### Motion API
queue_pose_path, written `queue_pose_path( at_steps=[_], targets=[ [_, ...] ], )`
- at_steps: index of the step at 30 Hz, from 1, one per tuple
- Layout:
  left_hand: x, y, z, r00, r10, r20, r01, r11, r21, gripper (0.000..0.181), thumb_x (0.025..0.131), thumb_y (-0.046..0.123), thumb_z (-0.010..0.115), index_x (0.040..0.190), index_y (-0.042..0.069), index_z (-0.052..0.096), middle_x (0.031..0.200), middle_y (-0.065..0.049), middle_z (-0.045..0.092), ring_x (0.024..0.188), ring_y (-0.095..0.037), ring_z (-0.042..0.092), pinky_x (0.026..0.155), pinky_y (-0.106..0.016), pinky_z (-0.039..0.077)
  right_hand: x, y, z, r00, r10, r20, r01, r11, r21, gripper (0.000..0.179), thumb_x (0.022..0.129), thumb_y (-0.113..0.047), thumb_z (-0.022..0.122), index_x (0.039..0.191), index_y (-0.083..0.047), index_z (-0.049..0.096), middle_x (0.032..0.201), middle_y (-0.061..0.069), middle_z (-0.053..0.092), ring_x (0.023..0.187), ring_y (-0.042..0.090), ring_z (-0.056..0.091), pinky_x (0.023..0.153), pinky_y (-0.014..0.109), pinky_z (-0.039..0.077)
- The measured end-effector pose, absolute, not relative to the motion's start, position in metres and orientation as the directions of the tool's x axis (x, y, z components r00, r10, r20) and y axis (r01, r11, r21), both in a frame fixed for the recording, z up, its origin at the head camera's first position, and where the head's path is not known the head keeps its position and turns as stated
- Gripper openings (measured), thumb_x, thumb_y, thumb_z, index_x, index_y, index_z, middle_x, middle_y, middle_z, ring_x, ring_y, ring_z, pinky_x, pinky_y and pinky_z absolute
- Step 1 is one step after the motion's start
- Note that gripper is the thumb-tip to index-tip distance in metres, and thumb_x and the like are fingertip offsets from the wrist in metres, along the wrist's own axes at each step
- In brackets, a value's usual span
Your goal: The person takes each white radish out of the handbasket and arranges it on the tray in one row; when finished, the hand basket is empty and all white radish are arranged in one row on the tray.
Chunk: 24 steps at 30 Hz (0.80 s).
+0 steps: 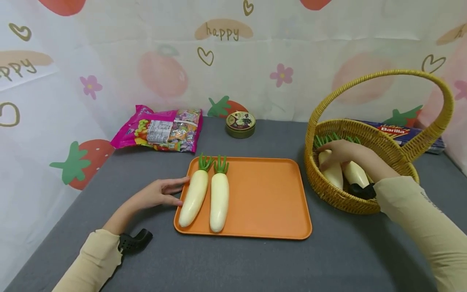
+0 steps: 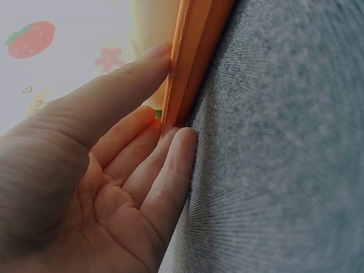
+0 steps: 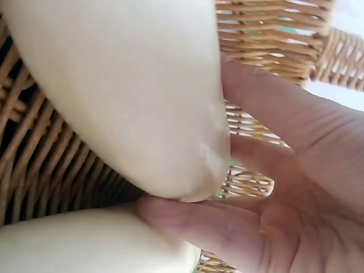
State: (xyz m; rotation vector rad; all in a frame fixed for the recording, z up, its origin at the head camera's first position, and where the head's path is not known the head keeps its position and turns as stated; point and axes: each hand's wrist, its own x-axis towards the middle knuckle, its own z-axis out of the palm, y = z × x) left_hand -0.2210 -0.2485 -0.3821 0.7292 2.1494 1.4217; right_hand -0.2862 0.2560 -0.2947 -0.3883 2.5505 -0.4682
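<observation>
Sleeved forearms frame the near edge of the grey tabletop (image 1: 237,263), one reaching to each side. Judging by how things lie, the work of moving white radishes from the wicker basket (image 1: 328,190) to the orange tray (image 1: 266,194) is about half done: two radishes already lie side by side on the tray's left part, the left radish (image 1: 194,197) and the right radish (image 1: 219,201), both with green tops pointing away from the person. At least two more are in the basket, a basket radish (image 1: 333,172) under the hand and another (image 1: 355,173) just beside it.

The left hand (image 1: 158,194) rests on the tabletop against the tray's left rim, its fingers (image 2: 170,165) straight and close together, touching the rim (image 2: 193,62) without gripping it; it seems to steady the tray. The right hand (image 1: 344,153) is down inside the basket, its fingers (image 3: 205,222) curled round the blunt end of a radish (image 3: 131,96), which is not lifted clear; a second one (image 3: 85,244) lies below it against the weave.

What is left, by my reading, is lifting the held radish out, laying it on the tray's bare right part, and then the remaining one. A sweet bag (image 1: 160,129), a round tin (image 1: 240,123) and a pasta box (image 1: 401,134) lie at the back, well apart from the tray.
</observation>
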Motion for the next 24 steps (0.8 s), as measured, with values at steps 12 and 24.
queue_pose_path(
  at_steps=[12, 24],
  targets=[
    [-0.221, -0.246, -0.381, -0.761, 0.641, -0.098, 0.174, 0.348, 0.921, 0.068, 0.081, 0.012, 0.067, 0.137, -0.003, 0.031, 0.141, -0.020, 0.025, 0.123, -0.033, 0.032, 0.094, -0.031, 0.036, -0.282, 0.258, -0.289, -0.843, -0.354, -0.404, -0.180, 0.895, -0.409, 0.065, 0.078, -0.025, 0.070, 0.128, 0.006, 0.043, 0.125, 0.037, 0.032, 0.073, 0.026, 0.054, 0.051, 0.033, 0.048],
    [-0.220, -0.247, -0.381, -0.760, 0.642, -0.101, 0.170, 0.345, 0.923, 0.067, 0.082, 0.012, 0.066, 0.137, -0.003, 0.030, 0.141, -0.020, 0.024, 0.123, -0.033, 0.031, 0.094, -0.031, 0.036, -0.276, 0.284, -0.264, -0.923, -0.293, -0.248, -0.107, 0.817, -0.567, 0.082, 0.075, -0.039, 0.070, 0.136, 0.000, 0.033, 0.132, 0.033, 0.023, 0.100, 0.045, 0.048, 0.067, 0.041, 0.052]
  ],
)
